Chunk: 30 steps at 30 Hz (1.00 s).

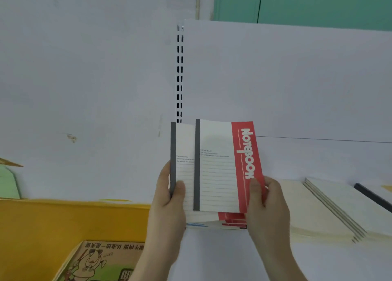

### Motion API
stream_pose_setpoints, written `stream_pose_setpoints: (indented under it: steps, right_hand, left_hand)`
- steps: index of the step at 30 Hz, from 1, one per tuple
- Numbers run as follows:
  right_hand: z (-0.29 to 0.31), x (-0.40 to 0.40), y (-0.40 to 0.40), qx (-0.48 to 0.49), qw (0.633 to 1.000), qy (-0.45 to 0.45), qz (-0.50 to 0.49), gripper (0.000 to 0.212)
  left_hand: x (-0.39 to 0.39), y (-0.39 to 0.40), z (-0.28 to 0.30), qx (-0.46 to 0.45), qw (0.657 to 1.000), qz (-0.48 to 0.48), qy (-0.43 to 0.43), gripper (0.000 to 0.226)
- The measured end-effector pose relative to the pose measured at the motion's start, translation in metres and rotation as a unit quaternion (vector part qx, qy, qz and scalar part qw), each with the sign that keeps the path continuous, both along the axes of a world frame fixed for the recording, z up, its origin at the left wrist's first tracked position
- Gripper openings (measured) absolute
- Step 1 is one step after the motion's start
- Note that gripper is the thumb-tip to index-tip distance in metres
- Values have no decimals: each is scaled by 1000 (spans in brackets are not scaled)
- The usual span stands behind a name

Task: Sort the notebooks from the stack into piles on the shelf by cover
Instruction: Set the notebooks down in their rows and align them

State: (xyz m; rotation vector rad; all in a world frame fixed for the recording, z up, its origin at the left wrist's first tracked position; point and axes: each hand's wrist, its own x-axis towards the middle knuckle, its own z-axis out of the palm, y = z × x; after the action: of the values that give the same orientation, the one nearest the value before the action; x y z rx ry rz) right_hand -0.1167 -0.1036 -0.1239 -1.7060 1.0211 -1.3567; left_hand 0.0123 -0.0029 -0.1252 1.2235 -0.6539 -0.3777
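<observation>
- Two notebooks are held upright at the centre of the frame, fanned apart: the front notebook (220,166), with a red band reading "NOTEBOOK" down its right side and a grey spine strip, overlaps a rear notebook (182,164) that shows the same grey spine and ruled white cover.
- The left hand (169,204) has its grip round the rear notebook's spine edge, thumb on the cover and fingers hidden behind.
- The right hand (267,202) pinches the front notebook at its lower right corner, thumb pressed on the red band; the fingers behind are out of sight.
- Just below the held pair, a low pile of red-banded notebooks (231,220) lies flat on the white shelf (212,259), partly hidden by the hands.
- To the right of the frame, a separate pile of cream-covered notebooks (326,208) lies on the same shelf, with a dark-spined book (373,196) beyond it at the far right edge.
- At lower left sit a yellow bin (74,217) and a printed cardboard box (99,261).
- The notebooks look thin and light, with soft card covers that would flex if held by one corner alone; a hold along the stiffer bound spine should keep each one flat.
- The smooth covers could slide against each other, so separating the pair calls for a firm thumb pinch on each.
- The front cover appears to match the red-banded pile below, which seems its likely destination.
</observation>
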Motion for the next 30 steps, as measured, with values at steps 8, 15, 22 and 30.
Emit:
stream_pose_setpoints:
  steps: [8, 15, 22, 30]
  right_hand:
    - [-13, -16, 17, 0, 1000, -5, 17, 27]
    - [-21, -68, 23, 34, 997, -63, -28, 27]
    - [-26, -155, 16, 63, 993, -60, -80, 31]
    - [-37, -292, -19, 83, 979, -74, -174, 36]
  left_hand:
    - [-35, -17, -11, -42, 998, -35, -19, 52]
    - [-69, -40, -17, -40, 994, -89, -46, 56]
    - [-152, -67, -27, -27, 984, -165, -62, 48]
    - [-293, -114, -27, -12, 967, -227, -115, 46]
